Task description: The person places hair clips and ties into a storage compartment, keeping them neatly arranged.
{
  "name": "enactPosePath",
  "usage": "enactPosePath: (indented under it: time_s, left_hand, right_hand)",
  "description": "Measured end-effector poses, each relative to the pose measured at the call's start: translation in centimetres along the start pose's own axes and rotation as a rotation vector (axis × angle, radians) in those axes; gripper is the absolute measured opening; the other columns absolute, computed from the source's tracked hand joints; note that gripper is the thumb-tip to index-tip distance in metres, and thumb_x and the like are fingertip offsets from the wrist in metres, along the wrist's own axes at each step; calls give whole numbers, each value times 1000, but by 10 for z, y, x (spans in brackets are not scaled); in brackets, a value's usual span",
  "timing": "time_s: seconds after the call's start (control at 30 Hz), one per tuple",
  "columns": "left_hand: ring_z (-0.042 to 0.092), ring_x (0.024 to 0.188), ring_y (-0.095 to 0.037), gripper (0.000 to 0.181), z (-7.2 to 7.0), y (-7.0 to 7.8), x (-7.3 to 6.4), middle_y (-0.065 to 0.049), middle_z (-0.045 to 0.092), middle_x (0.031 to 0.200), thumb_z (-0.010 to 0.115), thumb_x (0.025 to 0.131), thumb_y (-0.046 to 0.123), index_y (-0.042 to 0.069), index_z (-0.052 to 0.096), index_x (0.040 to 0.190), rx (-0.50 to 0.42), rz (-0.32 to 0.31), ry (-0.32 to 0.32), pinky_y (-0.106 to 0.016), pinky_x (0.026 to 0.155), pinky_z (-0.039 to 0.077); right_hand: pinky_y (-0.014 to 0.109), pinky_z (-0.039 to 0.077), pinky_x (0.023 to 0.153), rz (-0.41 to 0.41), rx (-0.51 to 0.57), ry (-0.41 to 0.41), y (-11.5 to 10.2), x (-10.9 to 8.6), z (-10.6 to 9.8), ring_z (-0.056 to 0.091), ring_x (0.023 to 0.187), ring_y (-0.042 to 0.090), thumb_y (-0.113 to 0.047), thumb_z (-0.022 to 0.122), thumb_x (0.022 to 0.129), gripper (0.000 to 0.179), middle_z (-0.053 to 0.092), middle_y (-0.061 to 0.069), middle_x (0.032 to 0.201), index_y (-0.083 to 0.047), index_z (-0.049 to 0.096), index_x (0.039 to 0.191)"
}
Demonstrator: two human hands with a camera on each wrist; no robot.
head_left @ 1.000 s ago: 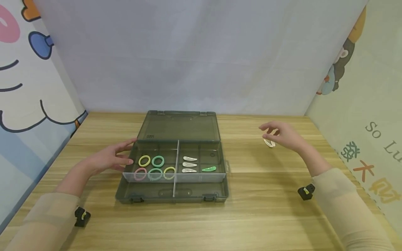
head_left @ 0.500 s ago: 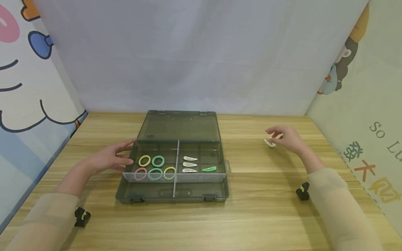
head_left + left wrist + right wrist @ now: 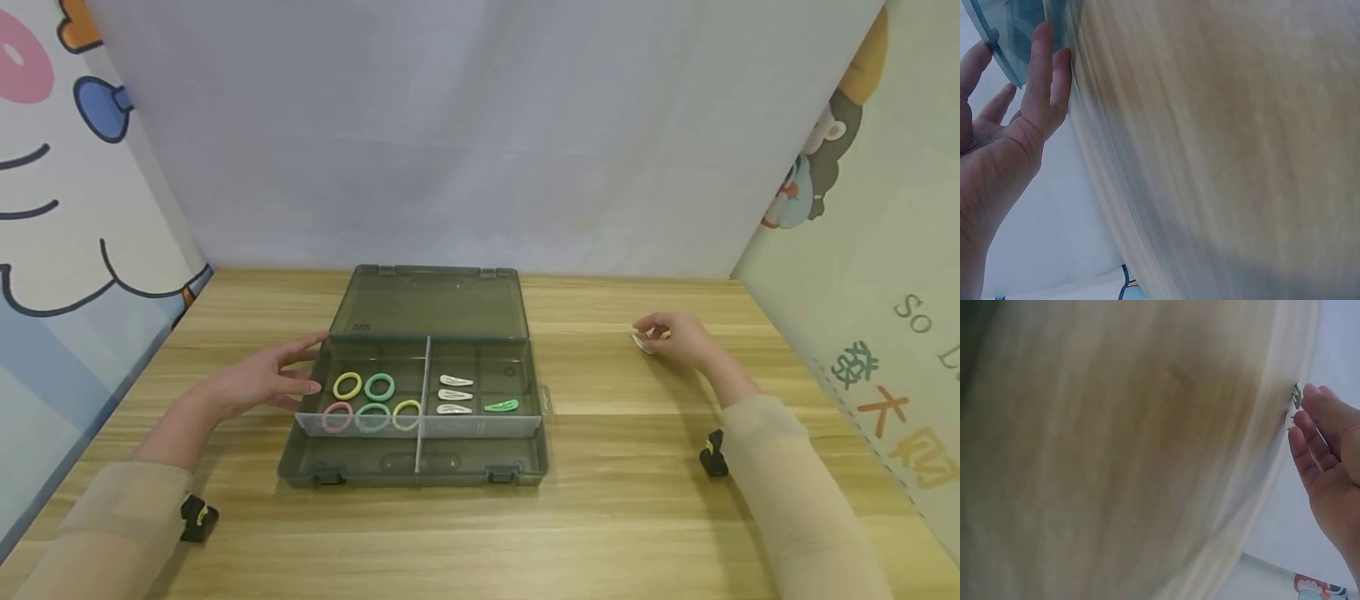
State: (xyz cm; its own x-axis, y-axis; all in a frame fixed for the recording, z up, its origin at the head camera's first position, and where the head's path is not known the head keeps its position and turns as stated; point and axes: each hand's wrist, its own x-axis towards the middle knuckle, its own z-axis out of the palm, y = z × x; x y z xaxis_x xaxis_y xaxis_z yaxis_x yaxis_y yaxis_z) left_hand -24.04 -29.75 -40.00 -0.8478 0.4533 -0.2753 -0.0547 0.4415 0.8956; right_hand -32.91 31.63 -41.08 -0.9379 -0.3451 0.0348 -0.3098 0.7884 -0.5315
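An olive-grey see-through organiser box point(image 3: 412, 477) lies with its lid point(image 3: 438, 304) laid back. My left hand point(image 3: 258, 379) rests its spread fingers against the box's left side. In the left wrist view the fingertips point(image 3: 1041, 47) meet the box corner point(image 3: 1013, 37). Far to the right, my right hand point(image 3: 678, 337) is low over the table, thumb and finger bent around a white hair clip point(image 3: 642, 342). In the right wrist view, the fingertips are right at the clip point(image 3: 1297, 395); I cannot tell whether they pinch it.
In the box, yellow, green and pink hair ties point(image 3: 379, 386) fill the left compartment. Three white hair clips point(image 3: 454, 395) and one green clip point(image 3: 501, 406) lie in the right one. Wooden table point(image 3: 600, 500) surrounds it; a pale cloth point(image 3: 480, 142) stands behind.
My right hand has come down and slightly right, closer around the white hair clip, which stays at about the same place. My left hand and the box have not moved.
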Motion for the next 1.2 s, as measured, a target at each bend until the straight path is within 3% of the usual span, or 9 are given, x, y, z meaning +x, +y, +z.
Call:
enactPosePath:
  time_s: [0.27, 0.53, 0.87, 1.03, 1.2]
  left_hand:
    - [35, 128, -50, 91, 0, -3, 0, -27, 1, 155, 66, 90, 21, 21, 2, 154, -14, 2, -1, -47, 86, 53]
    - [35, 128, -50, 91, -1, -5, 0, -27, 2, 154, 66, 89, 20, 21, 2, 154, -13, 1, -1, -47, 86, 54]
    - [36, 128, -50, 90, 0, -3, -1, -28, 3, 154, 66, 90, 20, 21, 2, 154, -10, 2, 2, -47, 86, 54]
    - [37, 127, -50, 90, 0, -3, 0, -27, 3, 154, 65, 90, 19, 20, 2, 154, -19, 2, 1, -47, 86, 54]
    - [36, 128, -50, 89, -1, -2, 1, -27, 3, 154, 64, 91, 17, 21, 2, 154, -22, 0, -2, -47, 86, 53]
  right_hand:
    - [33, 49, 68, -64, -2, 31, 4, 4, 2, 59, 83, 24, -10, 72, 82, 28, 67, 12, 88, -1, 68, 108]
    - [42, 50, 79, -18, -76, -3, 0, 10, 9, 60, 90, 30, -4, 67, 85, 23, 68, 16, 94, 1, 68, 108]
    - [47, 51, 86, 23, -57, -45, -1, 11, 10, 61, 98, 34, -5, 63, 89, 18, 68, 19, 103, 1, 69, 105]
    - [42, 53, 84, 43, -39, -60, -6, 11, 8, 63, 98, 31, -6, 63, 89, 18, 68, 19, 105, 0, 69, 106]
    - [33, 55, 72, 30, 2, -80, -19, 10, 1, 65, 86, 23, -6, 64, 89, 18, 69, 18, 102, 1, 69, 105]
